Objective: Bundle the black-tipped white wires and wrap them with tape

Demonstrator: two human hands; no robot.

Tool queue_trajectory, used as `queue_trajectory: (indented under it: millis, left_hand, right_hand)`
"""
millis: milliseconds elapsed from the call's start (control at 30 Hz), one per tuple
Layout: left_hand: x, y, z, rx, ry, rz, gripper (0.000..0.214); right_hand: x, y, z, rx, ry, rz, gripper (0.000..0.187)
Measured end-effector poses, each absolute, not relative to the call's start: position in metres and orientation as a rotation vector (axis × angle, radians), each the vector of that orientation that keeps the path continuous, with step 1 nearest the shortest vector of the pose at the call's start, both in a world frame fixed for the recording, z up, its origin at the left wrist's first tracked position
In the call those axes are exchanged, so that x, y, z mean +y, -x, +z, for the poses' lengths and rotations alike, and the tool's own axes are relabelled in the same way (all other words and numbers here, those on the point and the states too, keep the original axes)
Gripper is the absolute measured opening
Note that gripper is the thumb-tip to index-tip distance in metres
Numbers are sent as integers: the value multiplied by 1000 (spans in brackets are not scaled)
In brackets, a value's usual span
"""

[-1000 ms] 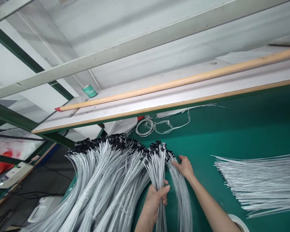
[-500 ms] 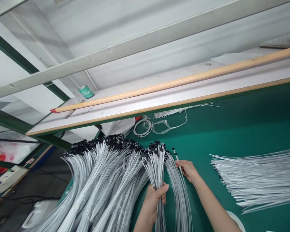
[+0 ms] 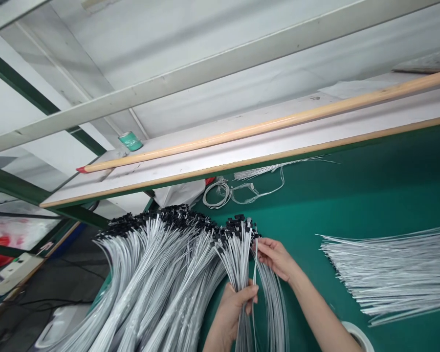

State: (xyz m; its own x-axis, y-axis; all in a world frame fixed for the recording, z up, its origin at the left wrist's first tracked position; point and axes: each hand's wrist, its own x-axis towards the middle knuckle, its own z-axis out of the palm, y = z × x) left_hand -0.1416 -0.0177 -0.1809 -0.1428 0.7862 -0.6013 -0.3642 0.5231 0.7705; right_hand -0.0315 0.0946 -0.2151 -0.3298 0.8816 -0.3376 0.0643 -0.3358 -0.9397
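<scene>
My left hand [image 3: 236, 305] is wrapped around a bundle of thin grey cables [image 3: 239, 259] whose tops carry small black connectors. Between thumb and fingertips, my right hand [image 3: 276, 256] pinches a single grey cable [image 3: 255, 266] just below its black end, right against the bundle's right side. Behind and below the right hand, a loose group of cables [image 3: 275, 303] curves down toward the front. On the left lies a large mass of grey cables [image 3: 161, 278] with black connectors [image 3: 176, 217] crowded at its upper end.
More grey cables [image 3: 396, 274] lie spread on the green table [image 3: 300, 210] at right. A coiled cable [image 3: 216, 194] sits under the shelf [image 3: 190, 178], which bears a wooden pole [image 3: 242, 131] and a green can [image 3: 130, 141]. A white ring [image 3: 357, 335] is near my right forearm.
My right hand has moved left with the single cable, bringing it from over the loose group to the side of the bundle. My left hand has stayed almost in place.
</scene>
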Motion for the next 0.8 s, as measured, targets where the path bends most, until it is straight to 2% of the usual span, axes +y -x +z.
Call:
queue_trajectory:
  millis: [100,233,367,567,800]
  left_hand:
    - [-19,145,-181,1390,-426,1040,30]
    - [-20,147,-184,1413,-415,1041,30]
    - [-19,147,-187,1396,-412,1048,29]
    - [-17,144,-184,1374,-419,1046,28]
    - [-17,144,-183,1380,-399,1035,30]
  right_hand:
    - [110,30,-245,-1356,1583,1426,21]
    - [110,35,-271,-1415,1729,1291,7]
    - [110,33,-281,-1453,1745,1327,18]
    - [117,20,-287,-1449,1704,1375,22]
    - [119,29,-281,-1550,1848,1273,10]
